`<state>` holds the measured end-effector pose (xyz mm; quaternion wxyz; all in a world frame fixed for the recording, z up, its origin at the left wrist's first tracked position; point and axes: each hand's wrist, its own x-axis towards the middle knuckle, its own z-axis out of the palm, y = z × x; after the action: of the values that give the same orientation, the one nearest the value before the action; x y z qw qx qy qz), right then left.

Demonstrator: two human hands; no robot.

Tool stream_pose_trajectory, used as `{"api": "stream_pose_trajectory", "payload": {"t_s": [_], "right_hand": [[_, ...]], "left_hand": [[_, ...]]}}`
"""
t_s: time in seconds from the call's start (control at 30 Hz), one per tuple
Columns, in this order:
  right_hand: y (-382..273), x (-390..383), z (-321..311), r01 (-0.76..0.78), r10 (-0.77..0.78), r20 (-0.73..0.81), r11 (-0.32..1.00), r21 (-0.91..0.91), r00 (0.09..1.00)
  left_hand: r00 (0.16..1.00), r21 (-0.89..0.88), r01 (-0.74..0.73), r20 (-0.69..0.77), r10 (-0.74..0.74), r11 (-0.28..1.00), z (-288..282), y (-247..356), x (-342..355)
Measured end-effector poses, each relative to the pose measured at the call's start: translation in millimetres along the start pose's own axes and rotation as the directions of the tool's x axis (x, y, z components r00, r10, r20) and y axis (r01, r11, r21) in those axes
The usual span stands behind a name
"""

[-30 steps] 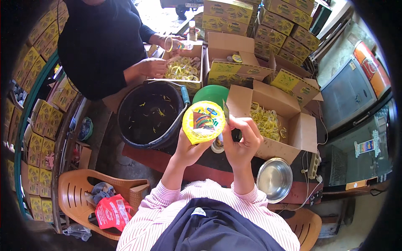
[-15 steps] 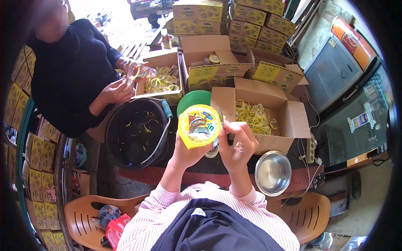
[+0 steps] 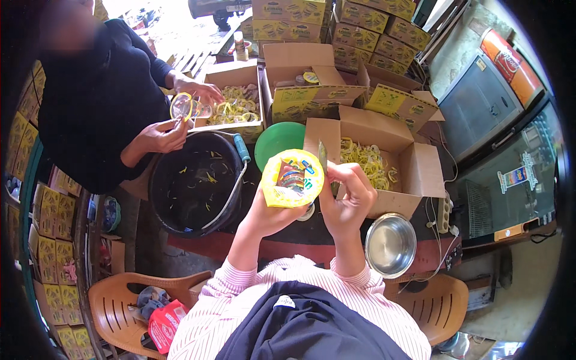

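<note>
My left hand [image 3: 262,217] is wrapped round a plastic cup [image 3: 278,193] with a yellow printed film lid, held up before my chest. The cup's top faces me, and its lower part is hidden by my fingers. Close to the cup's right rim, my right hand [image 3: 349,198] is closed on a small knife [image 3: 323,157], whose blade points up and away. The knife's handle is hidden in my fingers. Beyond the cup sits a green plastic bowl [image 3: 278,139]. To its right, an open cardboard box [image 3: 393,201] contains many yellow strips or rings [image 3: 362,161].
A co-worker [image 3: 99,108] at the left handles a clear cup with a yellow rim [image 3: 182,107]. Near them stand a black bucket [image 3: 195,180] with yellow scraps and another box of rings [image 3: 236,111]. A metal bowl [image 3: 390,246] lies right; stacked cartons [image 3: 288,21] rise behind.
The knife blade has gone from against the cup's rim to standing upright beside it. My cup has shifted slightly right. The co-worker's cup is turned, its yellow rim now facing me.
</note>
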<state>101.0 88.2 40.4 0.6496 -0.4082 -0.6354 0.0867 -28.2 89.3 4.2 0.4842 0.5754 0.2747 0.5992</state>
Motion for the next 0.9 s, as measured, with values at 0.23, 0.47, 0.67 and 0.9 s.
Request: {"api": "stream_pose_trajectory", "payload": {"t_s": [0.23,0.47,0.67,0.9], "right_hand": [[5,5,-1,-0.071,0.072,0.052,0.997,-0.014,0.996],[3,-5,1,-0.121,0.122,-0.01,0.992,0.022,0.993],[5,-11,9,-0.053,0.052,-0.064,0.998,-0.018,0.997],[6,-10,11,-0.017,0.008,-0.123,0.998,-0.068,0.992]], "left_hand": [[0.995,-0.152,0.081,0.073,-0.07,0.985,-2,-6,0],[0.996,-0.351,0.073,-0.022,-0.086,0.934,-5,-19,-2],[1.0,-0.403,0.026,-0.003,-0.03,0.915,-5,-26,-2],[0.997,-0.14,-0.039,-0.068,0.03,0.989,5,-25,-2]]}}
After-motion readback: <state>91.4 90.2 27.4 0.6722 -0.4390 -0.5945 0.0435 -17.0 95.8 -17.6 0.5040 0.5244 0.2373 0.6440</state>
